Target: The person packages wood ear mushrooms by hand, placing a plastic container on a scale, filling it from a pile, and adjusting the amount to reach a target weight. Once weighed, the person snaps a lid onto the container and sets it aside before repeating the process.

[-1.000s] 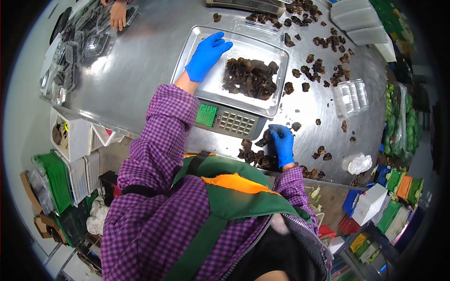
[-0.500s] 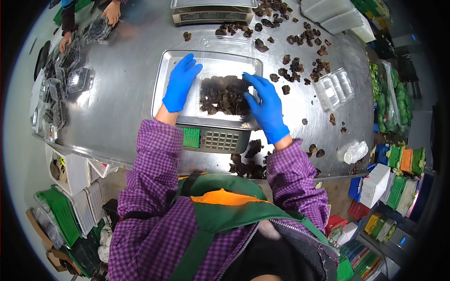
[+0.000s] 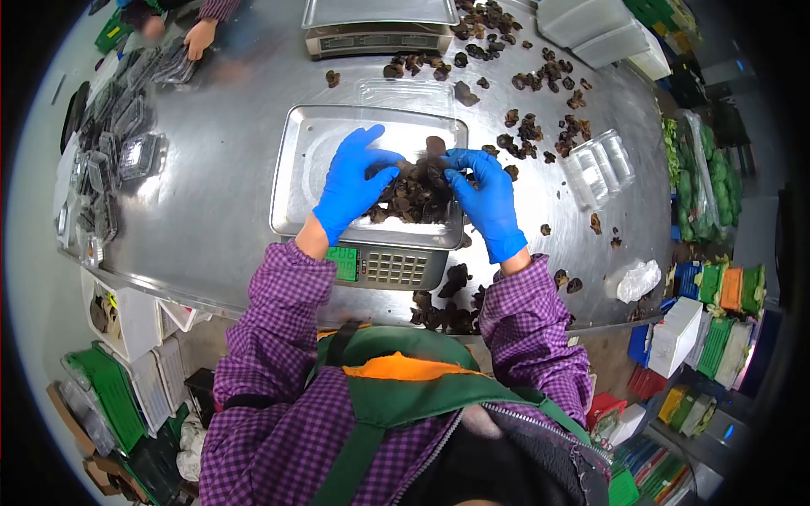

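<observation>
A heap of dark wood ear mushrooms [image 3: 413, 198] lies in a clear plastic box [image 3: 371, 218] on the metal pan [image 3: 299, 173] of a digital scale [image 3: 392, 268]. The box's transparent lid [image 3: 405, 94] is folded back past the pan's far edge. My blue-gloved right hand [image 3: 488, 198] pinches a brown wood ear mushroom [image 3: 436, 148] at the heap's right side. From the left, my gloved left hand [image 3: 350, 181] reaches in, thumb and forefinger bent together on mushrooms at the heap's edge. The fingertips partly hide what they grip.
Loose mushrooms [image 3: 527, 131] are scattered on the steel table [image 3: 219, 194]. A second scale [image 3: 380, 38] stands behind. Clear boxes [image 3: 139, 156] lie at left, near another person's hand [image 3: 200, 38]. Box trays [image 3: 599, 169] and crumpled plastic [image 3: 639, 281] sit at right.
My left hand has moved right onto the heap, its thumb and forefinger closing. My right hand has closed on a mushroom and lifted it slightly. The other person's hands have shifted.
</observation>
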Demonstrator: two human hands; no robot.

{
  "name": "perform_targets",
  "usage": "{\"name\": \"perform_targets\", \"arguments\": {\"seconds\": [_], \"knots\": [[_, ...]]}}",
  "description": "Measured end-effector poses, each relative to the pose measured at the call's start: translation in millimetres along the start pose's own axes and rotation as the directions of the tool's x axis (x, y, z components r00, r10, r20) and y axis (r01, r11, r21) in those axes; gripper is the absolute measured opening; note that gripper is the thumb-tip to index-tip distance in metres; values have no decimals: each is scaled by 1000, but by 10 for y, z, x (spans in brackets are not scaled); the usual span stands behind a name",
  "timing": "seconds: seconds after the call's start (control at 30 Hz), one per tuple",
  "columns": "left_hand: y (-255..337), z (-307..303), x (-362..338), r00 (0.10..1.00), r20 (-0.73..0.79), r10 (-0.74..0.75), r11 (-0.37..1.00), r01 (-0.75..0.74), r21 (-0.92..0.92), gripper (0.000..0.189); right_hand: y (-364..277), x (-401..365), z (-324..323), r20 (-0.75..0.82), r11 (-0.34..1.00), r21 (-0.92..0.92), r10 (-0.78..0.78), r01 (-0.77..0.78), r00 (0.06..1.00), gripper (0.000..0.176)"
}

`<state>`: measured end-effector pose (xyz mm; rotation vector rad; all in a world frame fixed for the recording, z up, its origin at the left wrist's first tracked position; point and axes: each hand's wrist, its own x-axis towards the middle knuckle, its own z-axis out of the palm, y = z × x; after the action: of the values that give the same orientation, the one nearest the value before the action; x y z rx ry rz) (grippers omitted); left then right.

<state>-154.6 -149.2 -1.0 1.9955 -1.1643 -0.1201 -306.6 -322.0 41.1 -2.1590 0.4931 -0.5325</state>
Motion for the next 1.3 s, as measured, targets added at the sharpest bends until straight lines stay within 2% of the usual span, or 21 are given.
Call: {"name": "perform_targets", "arguments": {"seconds": [0.07,0.1,0.17,0.2,0.23,0.27,0.3,0.5,0.57,0.6,0.67,0.7,0.73,0.8,0.87,1.0,1.07,1.1,1.17,1.2,1.3], "knots": [[154,-112,40,993,-69,-96,964,75,-254,23,0,-45,-32,-14,985,167,48,-45,999,23],[237,-187,55,994,-61,-88,965,70,-254,23,-25,-66,-42,-24,985,168,53,-49,998,23],[376,-348,83,966,-150,-209,908,135,-397,19,-75,-84,-63,-10,907,379,204,-185,979,19],[383,-398,63,961,-155,-231,851,123,-510,20,-69,-88,-61,-12,905,382,206,-185,979,19],[454,-468,24,961,-151,-233,852,127,-508,20,-55,-90,-46,-27,875,434,252,-216,967,19],[560,-569,-32,947,-162,-278,770,119,-627,22,-38,-92,-25,-35,839,485,298,-245,954,19],[658,-665,-106,930,-167,-326,673,105,-732,23,-1,-90,-12,-46,835,511,263,-204,964,19],[720,-833,-980,887,-43,-459,603,276,-749,23,-1,-92,-5,-55,846,513,201,-145,978,20],[677,-761,-1371,883,164,-439,574,417,-705,23,-48,-109,-24,-36,844,507,222,-174,974,19],[690,-696,-1550,881,161,-446,575,419,-703,23,-50,-123,-19,-41,844,511,215,-164,976,19],[734,-501,-1814,872,312,-377,526,479,-702,24,-20,-132,-3,-42,837,524,208,-156,977,19],[738,-376,-1868,870,307,-385,526,480,-702,24,-33,-136,10,-34,836,526,205,-157,978,19],[761,-233,-1909,844,382,-376,508,533,-677,24,-68,-139,17,-30,821,549,207,-157,978,19],[840,-15,-1898,814,451,-365,493,580,-648,25,-166,-159,34,-24,784,605,193,-140,981,19],[894,191,-1750,803,542,-247,491,586,-644,26,-232,-198,39,-41,802,584,181,-123,983,19],[971,493,-1581,769,618,-161,475,610,-635,26,-261,-268,-14,-51,826,556,151,-98,987,19],[1042,545,-1534,699,708,-102,466,662,-587,27,-262,-311,-26,-52,809,579,163,-103,985,19],[1068,577,-1527,701,706,-101,468,660,-588,27,-265,-324,-32,-53,792,600,176,-110,983,18],[1103,625,-1516,758,643,110,576,479,-662,37,-292,-348,-50,-66,794,600,163,-91,984,19],[1105,630,-1507,795,589,142,753,300,-586,48,-303,-353,-66,-80,796,600,151,-73,985,19],[1206,350,-1360,853,513,94,815,230,-532,54,-294,-372,-148,-111,797,600,160,-62,981,19]]}}
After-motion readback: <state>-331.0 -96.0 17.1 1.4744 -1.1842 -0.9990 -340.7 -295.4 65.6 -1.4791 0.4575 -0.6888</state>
